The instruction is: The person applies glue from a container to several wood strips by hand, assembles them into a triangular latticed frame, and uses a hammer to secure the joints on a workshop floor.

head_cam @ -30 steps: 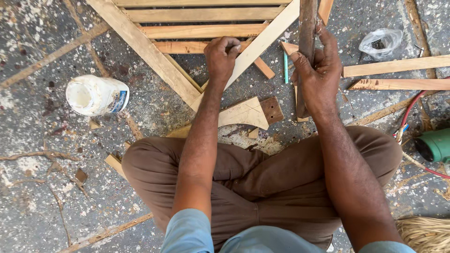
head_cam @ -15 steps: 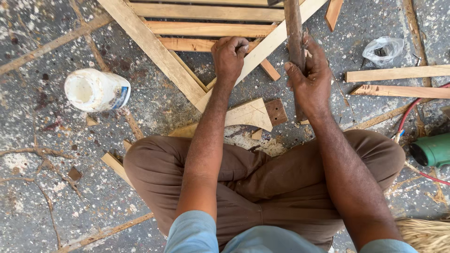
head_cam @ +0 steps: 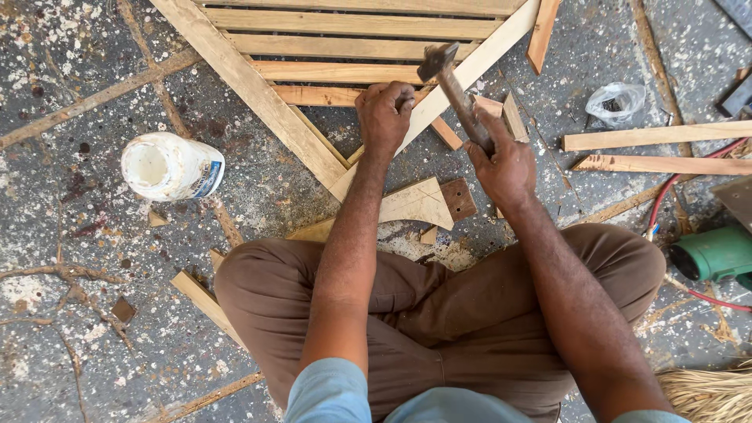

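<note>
I sit cross-legged on the floor before a wooden slatted frame (head_cam: pixel 258 90) with a pointed corner. My left hand (head_cam: pixel 384 116) is closed and presses on the frame's diagonal rail (head_cam: pixel 478 66), its fingertips pinched as if on something small that I cannot make out. My right hand (head_cam: pixel 507 166) grips the wooden handle of a hammer (head_cam: pixel 450 78). The dark metal hammer head sits just above the rail, next to my left hand.
A white plastic jar (head_cam: pixel 171 165) lies on its side at the left. Wood offcuts (head_cam: pixel 415 204) lie before my knees. Loose slats (head_cam: pixel 658 135), a clear plastic bag (head_cam: pixel 616 102), a green power tool (head_cam: pixel 717 254) with red cable lie right.
The hammer was raised upright near the top of view; it has swung down so its head is by my left hand on the rail. My left hand stayed put.
</note>
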